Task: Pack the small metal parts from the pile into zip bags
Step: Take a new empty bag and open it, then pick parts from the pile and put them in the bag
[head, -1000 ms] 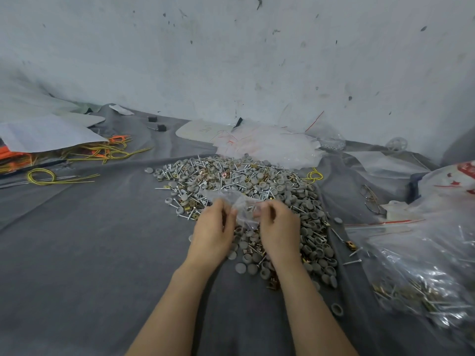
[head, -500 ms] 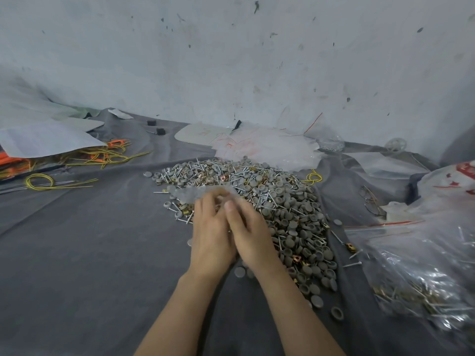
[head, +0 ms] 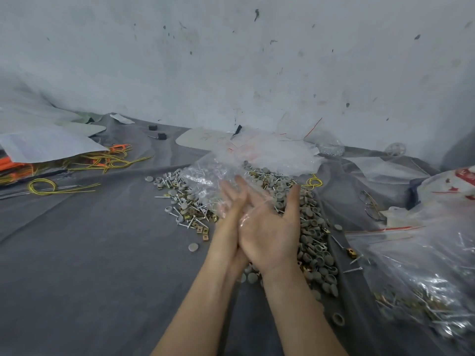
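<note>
A pile of small metal parts (head: 314, 242), grey caps, screws and brass nuts, lies on the grey cloth (head: 102, 253) in the middle. Above it my left hand (head: 230, 211) and my right hand (head: 270, 235) are pressed palm to palm with straight fingers. A clear zip bag (head: 203, 176) is squeezed flat between them. The bag's loose end sticks up and to the left past my fingertips. My right hand covers most of my left hand.
A big clear bag of packed parts (head: 424, 278) lies at the right, beside a white-and-red bag (head: 457, 183). A stack of clear zip bags (head: 272, 152) sits behind the pile. Yellow wire loops (head: 43, 186) and papers (head: 46, 145) lie at the left.
My hands were apart, pinching the bag's edge over the pile. They came together, and now press the bag flat between the palms, raised higher.
</note>
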The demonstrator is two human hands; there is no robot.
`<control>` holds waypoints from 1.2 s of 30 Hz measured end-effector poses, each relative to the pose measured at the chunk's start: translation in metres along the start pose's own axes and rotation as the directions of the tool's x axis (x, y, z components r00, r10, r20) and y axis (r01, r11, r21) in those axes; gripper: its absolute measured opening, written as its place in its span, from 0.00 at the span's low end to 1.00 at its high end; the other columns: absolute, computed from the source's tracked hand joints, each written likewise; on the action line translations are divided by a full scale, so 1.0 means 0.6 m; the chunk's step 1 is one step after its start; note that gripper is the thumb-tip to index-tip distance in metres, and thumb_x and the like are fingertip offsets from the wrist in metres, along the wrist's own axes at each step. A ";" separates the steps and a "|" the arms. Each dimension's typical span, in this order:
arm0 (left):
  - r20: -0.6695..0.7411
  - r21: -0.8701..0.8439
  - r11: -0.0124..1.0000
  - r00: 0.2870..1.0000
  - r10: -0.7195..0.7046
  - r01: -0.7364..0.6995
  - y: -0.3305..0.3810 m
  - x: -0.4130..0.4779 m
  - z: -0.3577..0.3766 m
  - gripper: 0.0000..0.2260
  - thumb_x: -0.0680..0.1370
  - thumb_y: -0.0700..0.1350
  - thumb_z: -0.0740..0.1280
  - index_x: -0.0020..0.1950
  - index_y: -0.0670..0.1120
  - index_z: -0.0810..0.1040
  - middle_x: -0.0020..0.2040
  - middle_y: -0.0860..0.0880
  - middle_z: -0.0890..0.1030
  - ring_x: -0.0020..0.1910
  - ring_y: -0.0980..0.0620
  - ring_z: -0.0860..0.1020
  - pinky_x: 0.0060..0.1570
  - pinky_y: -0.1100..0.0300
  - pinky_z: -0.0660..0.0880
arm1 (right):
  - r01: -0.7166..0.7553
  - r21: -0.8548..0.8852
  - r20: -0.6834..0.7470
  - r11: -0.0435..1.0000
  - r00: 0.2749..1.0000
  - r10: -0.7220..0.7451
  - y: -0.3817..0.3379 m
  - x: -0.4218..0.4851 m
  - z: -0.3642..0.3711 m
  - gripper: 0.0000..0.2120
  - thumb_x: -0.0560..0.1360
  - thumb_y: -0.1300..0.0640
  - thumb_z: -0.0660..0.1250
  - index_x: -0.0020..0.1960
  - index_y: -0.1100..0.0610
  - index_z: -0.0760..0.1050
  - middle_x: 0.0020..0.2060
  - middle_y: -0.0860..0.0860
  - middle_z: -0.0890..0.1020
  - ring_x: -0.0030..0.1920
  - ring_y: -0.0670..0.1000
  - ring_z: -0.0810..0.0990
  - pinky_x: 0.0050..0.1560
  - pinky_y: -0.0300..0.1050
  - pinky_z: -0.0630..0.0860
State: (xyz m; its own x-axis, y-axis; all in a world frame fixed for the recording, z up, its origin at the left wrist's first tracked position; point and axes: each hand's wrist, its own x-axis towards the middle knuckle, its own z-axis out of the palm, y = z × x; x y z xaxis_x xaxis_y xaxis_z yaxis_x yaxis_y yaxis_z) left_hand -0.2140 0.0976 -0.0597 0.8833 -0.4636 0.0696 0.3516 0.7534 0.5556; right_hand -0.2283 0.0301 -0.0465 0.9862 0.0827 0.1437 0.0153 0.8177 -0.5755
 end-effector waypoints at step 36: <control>0.106 0.822 -0.568 0.968 0.227 0.043 0.095 -0.020 -0.111 0.45 0.71 0.62 0.68 0.78 0.50 0.46 0.67 0.49 0.73 0.67 0.46 0.69 0.68 0.51 0.60 | -0.229 -0.939 -0.088 -0.257 0.881 -0.464 -0.010 0.042 -0.039 0.12 0.80 0.51 0.59 0.50 0.56 0.80 0.47 0.52 0.83 0.44 0.50 0.81 0.39 0.37 0.77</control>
State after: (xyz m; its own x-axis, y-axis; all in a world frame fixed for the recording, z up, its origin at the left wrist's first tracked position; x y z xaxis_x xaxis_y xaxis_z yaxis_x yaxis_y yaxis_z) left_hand -0.1838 0.1769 -0.0838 0.9022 -0.3273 0.2810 -0.4162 -0.8315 0.3679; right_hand -0.1995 0.0137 -0.0584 0.8766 -0.3569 0.3226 -0.0751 -0.7638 -0.6410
